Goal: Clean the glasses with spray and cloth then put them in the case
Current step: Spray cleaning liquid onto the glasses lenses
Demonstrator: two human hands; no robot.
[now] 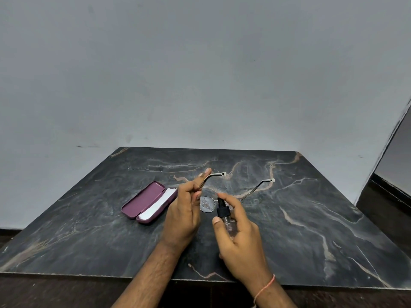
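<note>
Dim, even light; soft focus, edges perhaps bowed by wide-angle lens

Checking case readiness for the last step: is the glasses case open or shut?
Open. The purple case lies on the table with its lid folded back, and a white cloth shows inside.

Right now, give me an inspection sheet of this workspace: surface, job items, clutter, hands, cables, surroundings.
Surface: dark marble-patterned tabletop with pale veins.
Job's things: thin metal-framed glasses held above the table, temples open, droplets on one lens; small clear spray bottle with black nozzle pointed at that lens; purple hard glasses case lying open on the table; white cloth inside it.
Clutter: nothing seen.
Hands: left hand holds the glasses by one temple; right hand grips the bottle, forefinger on the nozzle.
Cables: nothing seen.
Surroundings: plain grey wall behind; dark floor.
</note>
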